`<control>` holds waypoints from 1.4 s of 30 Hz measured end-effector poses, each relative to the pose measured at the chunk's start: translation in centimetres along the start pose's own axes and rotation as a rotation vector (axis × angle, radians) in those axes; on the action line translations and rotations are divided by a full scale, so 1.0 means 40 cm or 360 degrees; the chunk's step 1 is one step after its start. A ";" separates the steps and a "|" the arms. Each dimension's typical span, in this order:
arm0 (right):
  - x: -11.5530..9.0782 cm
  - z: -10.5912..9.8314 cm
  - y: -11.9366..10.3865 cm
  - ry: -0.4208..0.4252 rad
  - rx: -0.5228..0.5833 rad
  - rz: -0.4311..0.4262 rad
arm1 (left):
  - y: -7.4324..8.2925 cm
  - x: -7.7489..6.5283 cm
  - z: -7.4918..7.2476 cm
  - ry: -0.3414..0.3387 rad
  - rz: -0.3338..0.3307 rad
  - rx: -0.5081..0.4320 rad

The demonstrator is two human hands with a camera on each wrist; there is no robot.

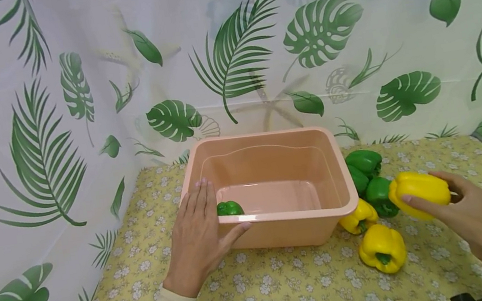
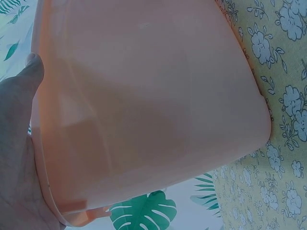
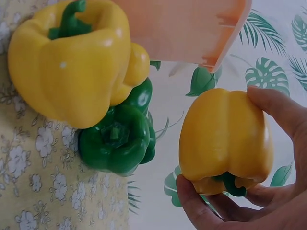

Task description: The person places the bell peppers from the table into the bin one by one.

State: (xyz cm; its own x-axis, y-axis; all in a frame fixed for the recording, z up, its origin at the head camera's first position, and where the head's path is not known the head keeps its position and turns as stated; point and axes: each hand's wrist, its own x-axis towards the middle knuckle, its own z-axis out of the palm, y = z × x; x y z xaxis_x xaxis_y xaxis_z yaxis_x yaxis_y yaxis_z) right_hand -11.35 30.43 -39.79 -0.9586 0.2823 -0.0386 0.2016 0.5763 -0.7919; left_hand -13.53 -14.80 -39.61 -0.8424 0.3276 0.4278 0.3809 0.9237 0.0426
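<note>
A peach plastic bin [image 1: 288, 226] stands in the middle of the table, and one green bell pepper [image 1: 230, 208] lies inside at its near left. My left hand [image 1: 199, 233] rests on the bin's near left rim with fingers straight; in the left wrist view the thumb [image 2: 33, 69] lies along the rim. To the right of the bin, my right hand [image 1: 471, 210] holds a yellow bell pepper [image 3: 225, 139] between thumb and fingers, above the table. Close by it are two more yellow bell peppers [image 1: 382, 249] and several green bell peppers [image 1: 378, 193], grouped against the bin's right side.
A yellow flowered cloth [image 1: 261, 296] covers the table. Behind and to the left hangs a white curtain [image 1: 248, 67] printed with green leaves, close to the bin's far side.
</note>
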 end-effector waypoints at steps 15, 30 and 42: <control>0.009 0.004 -0.032 0.0097 0.0101 -0.0073 | 0.000 0.001 0.000 -0.0002 -0.0001 0.0001; 0.010 0.011 -0.077 0.0111 0.0230 -0.0198 | -0.002 -0.001 0.004 0.0027 0.0015 0.0002; 0.007 0.020 -0.118 0.0124 0.0274 -0.0238 | -0.001 0.000 0.002 0.0013 0.0004 0.0001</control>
State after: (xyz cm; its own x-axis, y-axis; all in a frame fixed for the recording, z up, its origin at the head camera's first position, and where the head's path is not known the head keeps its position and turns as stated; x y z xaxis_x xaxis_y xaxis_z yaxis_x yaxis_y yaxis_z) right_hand -12.72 27.15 -36.54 -0.9554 0.2659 0.1287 0.0149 0.4787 -0.8779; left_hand -13.58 -14.82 -39.70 -0.8384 0.3284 0.4350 0.3827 0.9230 0.0408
